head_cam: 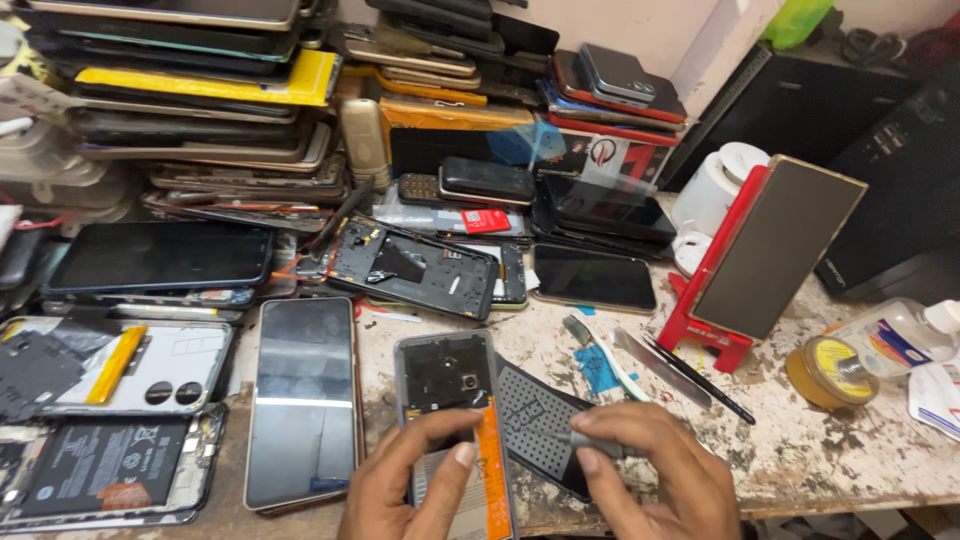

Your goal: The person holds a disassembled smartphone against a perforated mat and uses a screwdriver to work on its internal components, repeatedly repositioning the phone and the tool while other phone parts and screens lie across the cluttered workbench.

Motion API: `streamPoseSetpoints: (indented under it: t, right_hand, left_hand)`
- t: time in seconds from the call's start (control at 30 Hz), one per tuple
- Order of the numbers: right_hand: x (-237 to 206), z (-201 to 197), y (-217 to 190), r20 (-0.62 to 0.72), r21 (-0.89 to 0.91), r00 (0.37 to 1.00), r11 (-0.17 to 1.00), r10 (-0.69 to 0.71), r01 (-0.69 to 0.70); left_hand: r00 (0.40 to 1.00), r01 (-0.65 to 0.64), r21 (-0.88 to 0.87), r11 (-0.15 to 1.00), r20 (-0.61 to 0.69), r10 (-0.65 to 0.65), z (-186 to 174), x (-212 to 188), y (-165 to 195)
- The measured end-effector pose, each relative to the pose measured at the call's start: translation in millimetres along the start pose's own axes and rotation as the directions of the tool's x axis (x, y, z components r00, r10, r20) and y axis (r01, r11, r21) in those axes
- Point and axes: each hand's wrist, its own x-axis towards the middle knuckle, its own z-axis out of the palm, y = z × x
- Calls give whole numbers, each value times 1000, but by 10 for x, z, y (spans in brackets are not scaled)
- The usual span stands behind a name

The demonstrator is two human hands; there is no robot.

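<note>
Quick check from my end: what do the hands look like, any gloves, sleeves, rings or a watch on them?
Both are bare: no gloves on the left hand or the right hand. No rings show on the fingers in view, and the nails are short. The wrists run off the bottom edge, so sleeves or a watch cannot be seen.

Only the two hands show, both rising from the bottom edge of the head view. The left hand [415,480] is bare: no glove, ring or watch shows on it, and its short, pale thumbnail and fingernails are trimmed close. The right hand [655,475], just beside it, is bare as well, with short, plain nails on the thumb and forefinger. Both are cut off at the wrist by the picture's edge, so any sleeve or cuff lies out of view.
</note>
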Motion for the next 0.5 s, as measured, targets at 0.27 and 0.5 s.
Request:
streamPoseSetpoints:
  t: [0.27,0.5]
  right_hand:
    - [-142,239,-125,-122,203,993,979,7,18]
    - [-167,267,-166,-111,162,994,987,20,-1]
  left_hand:
    - [991,-96,-50,994,93,100,-78,-22,43]
    - [992,-60,-52,997,106,65,-70,-19,30]
